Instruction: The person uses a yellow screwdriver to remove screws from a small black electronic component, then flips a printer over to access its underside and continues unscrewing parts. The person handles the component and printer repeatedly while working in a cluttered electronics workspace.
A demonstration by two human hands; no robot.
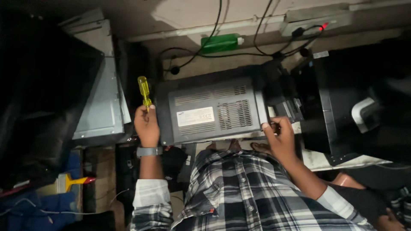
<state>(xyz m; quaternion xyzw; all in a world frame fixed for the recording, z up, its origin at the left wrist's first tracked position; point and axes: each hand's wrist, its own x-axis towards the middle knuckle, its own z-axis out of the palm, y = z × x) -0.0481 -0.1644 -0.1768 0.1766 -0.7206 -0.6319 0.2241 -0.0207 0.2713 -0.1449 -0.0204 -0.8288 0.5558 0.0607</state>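
Note:
A dark grey microwave oven lies with its vented back panel and white label facing up, right in front of me. My left hand grips a yellow-handled screwdriver at the oven's left edge, handle pointing away from me. My right hand rests on the oven's right near corner, fingers curled around the edge of the panel. A grey watch sits on my left wrist. My plaid shirt fills the bottom of the view.
A grey metal casing leans at the left. A black appliance stands at the right. Against the wall are a green box, a power strip with a red light, and black cables. A second yellow tool lies at the lower left.

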